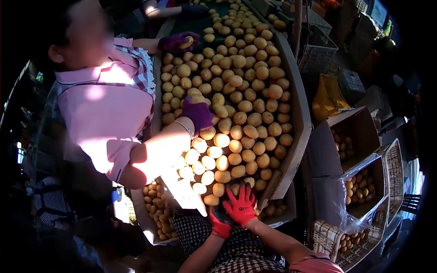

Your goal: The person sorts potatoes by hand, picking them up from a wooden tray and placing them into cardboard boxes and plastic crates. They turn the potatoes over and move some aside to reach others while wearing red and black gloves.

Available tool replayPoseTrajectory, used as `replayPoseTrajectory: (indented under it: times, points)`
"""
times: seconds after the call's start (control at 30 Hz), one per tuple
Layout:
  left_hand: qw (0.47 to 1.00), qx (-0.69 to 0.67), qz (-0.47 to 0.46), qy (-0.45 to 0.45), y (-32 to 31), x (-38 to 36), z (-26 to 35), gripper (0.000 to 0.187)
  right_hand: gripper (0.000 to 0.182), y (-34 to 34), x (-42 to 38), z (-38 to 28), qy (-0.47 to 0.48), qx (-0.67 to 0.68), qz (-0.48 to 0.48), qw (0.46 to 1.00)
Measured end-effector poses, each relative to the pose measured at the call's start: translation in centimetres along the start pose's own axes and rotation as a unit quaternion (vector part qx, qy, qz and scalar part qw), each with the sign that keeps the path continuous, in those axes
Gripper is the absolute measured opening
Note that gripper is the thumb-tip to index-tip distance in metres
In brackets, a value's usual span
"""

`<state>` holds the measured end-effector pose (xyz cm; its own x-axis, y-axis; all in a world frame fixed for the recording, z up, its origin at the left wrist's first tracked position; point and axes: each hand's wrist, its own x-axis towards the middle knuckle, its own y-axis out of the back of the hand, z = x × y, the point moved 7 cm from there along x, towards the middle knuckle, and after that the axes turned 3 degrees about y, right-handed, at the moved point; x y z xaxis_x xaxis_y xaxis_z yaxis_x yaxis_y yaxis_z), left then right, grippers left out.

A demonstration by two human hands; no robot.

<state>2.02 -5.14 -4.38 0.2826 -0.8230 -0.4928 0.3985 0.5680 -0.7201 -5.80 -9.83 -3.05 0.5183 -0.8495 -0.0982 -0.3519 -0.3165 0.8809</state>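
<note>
Many round yellow-brown fruits (245, 106) cover a sloping sorting table with a pale wooden rim (298, 125). At the table's near end, my right hand (241, 204), in a red glove, lies palm down over fruits with its fingers spread. Close beside it on the left is my left hand (220, 219), in a red and black glove, low at the table's edge; its fingers are dark and partly hidden, so its grip is unclear.
A co-worker in a pink shirt (107, 109) reaches over the table from the left with purple gloves (196, 115). Fruit fills a box (150, 234) below left. Cartons (323, 154) and white crates (325, 236) stand at the right.
</note>
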Motion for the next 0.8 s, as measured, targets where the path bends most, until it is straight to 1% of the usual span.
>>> replayPoseTrajectory:
  times: [0.03,0.07,0.1,0.17,0.23,0.27,0.3,0.33,0.37,0.4,0.43,0.5,0.53,0.57,0.6,0.63,0.67,0.7,0.73,0.77,0.8]
  points:
    - [0.99,-0.06,0.123,0.023,1.5,-0.5,-0.9,0.058,0.068,1.0,0.8,0.6,-0.01,0.015,0.021,1.0]
    - [0.975,-0.073,0.195,0.077,1.5,-1.3,-1.0,0.063,0.067,2.4,2.2,1.4,-0.058,0.065,0.071,0.994]
    - [0.952,-0.104,0.281,0.06,3.1,-1.2,-1.2,0.072,0.066,4.1,3.9,2.0,-0.124,0.086,0.129,0.98]
    - [0.934,-0.186,0.267,0.149,4.4,-0.1,-2.7,0.077,0.069,3.4,4.7,0.3,-0.041,-0.031,0.099,0.994]
    - [0.965,-0.182,0.156,0.103,4.6,0.9,-2.4,0.073,0.069,1.3,2.1,0.0,-0.026,0.024,0.055,0.998]
    - [0.98,-0.135,0.12,0.085,4.1,0.7,-1.7,0.062,0.07,1.1,0.8,0.3,-0.045,0.027,0.033,0.998]
    - [0.978,-0.137,0.128,0.09,4.8,0.6,-1.7,0.062,0.071,1.3,0.7,1.0,-0.038,0.027,0.033,0.998]
    - [0.99,-0.035,0.104,0.084,5.2,0.7,-1.4,0.057,0.069,1.8,1.4,2.1,-0.064,0.079,0.091,0.991]
    - [0.992,0.068,0.078,0.077,5.4,0.7,-1.4,0.051,0.067,2.5,2.6,2.7,-0.09,0.131,0.148,0.976]
    - [0.99,0.067,0.09,0.081,5.3,0.6,-1.9,0.051,0.065,4.4,3.7,1.3,-0.13,0.1,0.114,0.98]
    - [0.993,0.024,0.104,0.044,4.6,0.6,-1.8,0.05,0.066,3.2,4.2,0.4,-0.082,0.024,0.08,0.993]
    - [0.99,-0.058,0.123,-0.038,2.5,0.8,-0.3,0.048,0.071,0.3,2.6,-0.4,-0.025,0.046,0.002,0.999]
    - [0.986,-0.081,0.145,0.027,2.0,0.5,-0.3,0.057,0.071,-0.2,2.2,-0.1,-0.027,0.046,-0.004,0.999]
    - [0.985,-0.085,0.15,0.031,2.0,0.8,0.5,0.057,0.072,0.0,2.0,0.5,-0.038,0.023,0.016,0.999]
    - [0.984,-0.056,0.15,0.077,2.3,1.1,0.5,0.063,0.073,0.2,1.4,1.4,-0.051,-0.003,0.03,0.998]
    - [0.978,-0.025,0.156,0.133,2.9,0.6,0.0,0.068,0.074,1.4,2.4,1.3,-0.082,0.061,0.001,0.995]
    - [0.974,0.005,0.173,0.145,2.9,0.5,0.1,0.072,0.074,3.2,4.2,0.5,-0.08,0.033,0.019,0.996]
    - [0.97,0.036,0.183,0.153,2.4,0.8,0.3,0.076,0.074,3.0,6.0,0.5,-0.043,0.04,0.102,0.993]
    - [0.974,0.029,0.163,0.152,1.7,0.6,0.6,0.078,0.076,4.2,7.6,-0.2,-0.004,-0.015,0.136,0.991]
    - [0.98,0.022,0.138,0.144,0.7,0.8,0.8,0.079,0.078,3.7,9.4,-0.3,0.034,-0.023,0.161,0.986]
    - [0.984,0.038,0.13,0.112,-0.1,1.1,1.2,0.082,0.079,3.3,10.0,-0.5,0.035,-0.004,0.207,0.978]
